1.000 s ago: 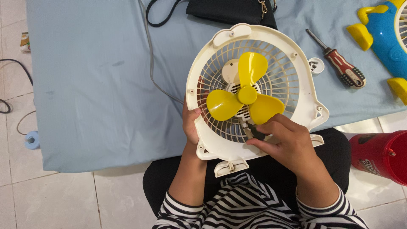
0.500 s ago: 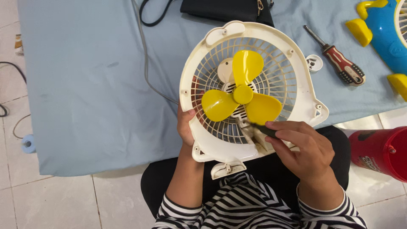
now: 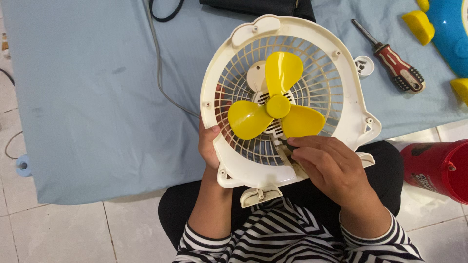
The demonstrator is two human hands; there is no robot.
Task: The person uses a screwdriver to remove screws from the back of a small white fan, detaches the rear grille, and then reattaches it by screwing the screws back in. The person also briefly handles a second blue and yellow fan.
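I hold a cream plastic fan housing with a round grille over my lap. A yellow three-bladed propeller sits at the grille's middle. My left hand grips the housing's lower left rim, thumb on the front. My right hand rests on the lower grille just below the blades, fingers curled over a small dark part that I cannot make out.
A light blue cloth covers the low table ahead. A red-handled screwdriver and a small white cap lie at right, next to a blue and yellow toy. A red container stands by my right knee. A grey cable crosses the cloth.
The fan housing and both hands have shifted slightly left and up in view. The propeller has turned a little. My right hand stays at the lower grille.
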